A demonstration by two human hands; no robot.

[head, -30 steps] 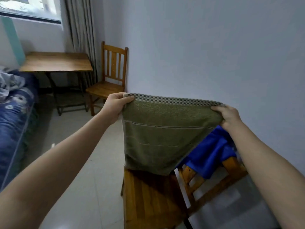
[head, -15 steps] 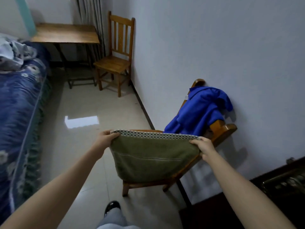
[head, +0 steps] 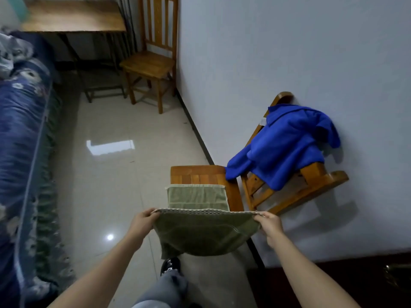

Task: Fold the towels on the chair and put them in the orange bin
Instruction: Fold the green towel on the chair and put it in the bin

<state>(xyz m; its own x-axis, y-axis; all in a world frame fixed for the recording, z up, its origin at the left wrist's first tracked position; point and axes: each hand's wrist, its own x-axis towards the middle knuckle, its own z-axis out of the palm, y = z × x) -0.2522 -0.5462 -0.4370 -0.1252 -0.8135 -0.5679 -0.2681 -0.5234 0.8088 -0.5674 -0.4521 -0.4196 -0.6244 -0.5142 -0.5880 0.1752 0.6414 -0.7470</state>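
Observation:
An olive green towel [head: 204,234] with a checked border hangs between my hands. My left hand [head: 142,223] pinches its left top corner and my right hand [head: 270,225] pinches its right top corner. Its far end lies flat on the seat of the near wooden chair [head: 198,174]. A blue towel [head: 282,147] is draped in a heap over that chair's backrest, against the white wall. No orange bin is in view.
A second wooden chair [head: 149,63] and a wooden table [head: 73,18] stand at the far end. A bed with a blue floral cover [head: 20,152] runs along the left. Dark furniture [head: 355,283] sits at the lower right. My shoe [head: 170,264] is below the towel.
My hands have lowered the green towel from chest height down to the chair seat, and its far part now rests on the seat. My view has tipped downward.

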